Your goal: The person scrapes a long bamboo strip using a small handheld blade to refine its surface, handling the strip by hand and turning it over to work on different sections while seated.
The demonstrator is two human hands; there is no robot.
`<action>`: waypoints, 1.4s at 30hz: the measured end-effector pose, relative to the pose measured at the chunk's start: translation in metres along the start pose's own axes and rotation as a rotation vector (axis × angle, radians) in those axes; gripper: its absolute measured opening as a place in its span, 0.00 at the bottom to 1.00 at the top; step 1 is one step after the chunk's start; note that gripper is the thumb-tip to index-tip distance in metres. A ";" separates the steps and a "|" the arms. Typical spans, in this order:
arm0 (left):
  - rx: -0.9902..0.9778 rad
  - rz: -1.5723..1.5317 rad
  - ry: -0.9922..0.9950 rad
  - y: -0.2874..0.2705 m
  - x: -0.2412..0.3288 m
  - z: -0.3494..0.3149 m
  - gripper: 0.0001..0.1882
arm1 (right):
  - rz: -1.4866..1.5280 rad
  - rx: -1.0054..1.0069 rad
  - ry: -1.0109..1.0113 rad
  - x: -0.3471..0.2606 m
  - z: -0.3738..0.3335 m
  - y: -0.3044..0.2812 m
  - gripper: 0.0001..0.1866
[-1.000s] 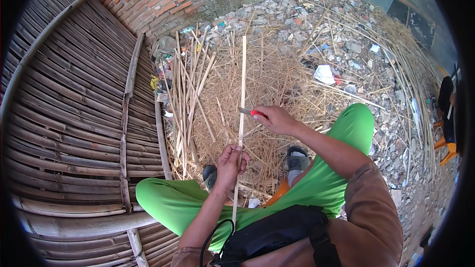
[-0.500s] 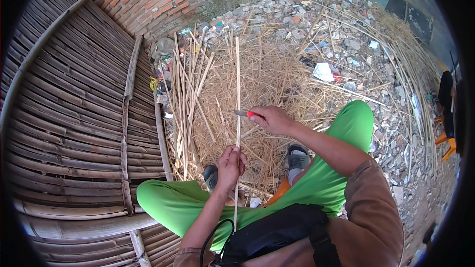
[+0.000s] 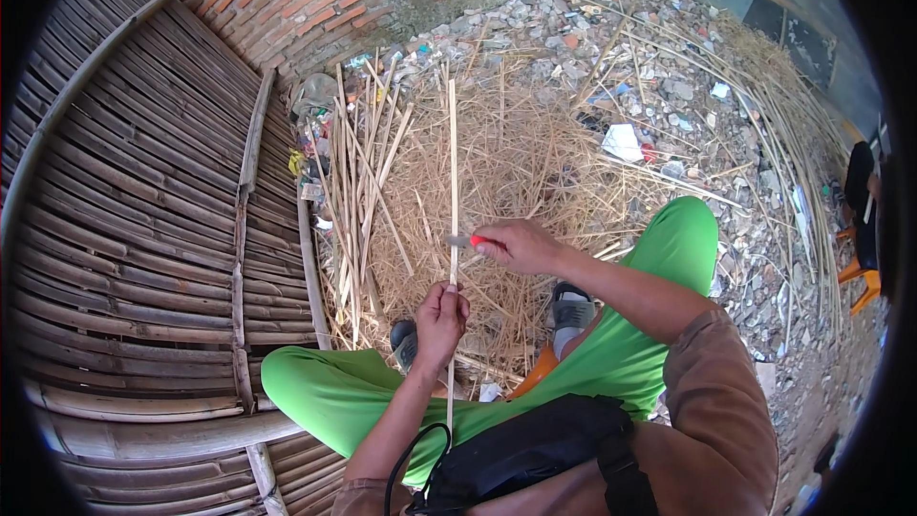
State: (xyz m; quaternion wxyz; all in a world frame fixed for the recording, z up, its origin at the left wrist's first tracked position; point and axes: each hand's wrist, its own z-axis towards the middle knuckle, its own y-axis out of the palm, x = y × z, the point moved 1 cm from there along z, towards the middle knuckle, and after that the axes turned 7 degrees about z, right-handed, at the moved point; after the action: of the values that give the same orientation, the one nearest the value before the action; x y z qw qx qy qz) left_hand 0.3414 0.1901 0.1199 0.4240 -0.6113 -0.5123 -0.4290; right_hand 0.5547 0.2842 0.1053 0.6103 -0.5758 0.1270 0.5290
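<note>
A long pale bamboo strip (image 3: pixel 454 162) stands almost straight up the middle of the view, its lower end running down past my lap. My left hand (image 3: pixel 441 323) is closed round it, thumb on top, in front of my knees. My right hand (image 3: pixel 516 247) grips the red handle of a knife (image 3: pixel 478 241), a little above the left hand. The knife's short grey blade lies across the strip, touching or very close to it; which of the two I cannot tell.
Thin shavings (image 3: pixel 516 153) cover the ground ahead. Several cut bamboo strips (image 3: pixel 368 182) lean at the left, beside a bamboo slat panel (image 3: pixel 153 229). Rubble (image 3: pixel 688 86) and long strips (image 3: pixel 783 153) lie to the right. A brick wall (image 3: pixel 287 0) closes the back; an orange stool (image 3: pixel 860 272) shows at far right.
My right hand and the knife have come down along the strip, nearer my left hand. The strip's top has shifted slightly left and down.
</note>
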 end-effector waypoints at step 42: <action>0.021 -0.116 -0.089 0.002 0.007 -0.008 0.09 | -0.056 0.013 -0.118 -0.015 -0.001 0.010 0.13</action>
State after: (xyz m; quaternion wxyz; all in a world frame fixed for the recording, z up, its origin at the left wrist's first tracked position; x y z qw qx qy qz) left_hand 0.3433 0.1840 0.1288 0.3817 -0.5945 -0.5696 -0.4199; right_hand 0.5407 0.2734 0.1110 0.6349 -0.5431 0.0782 0.5439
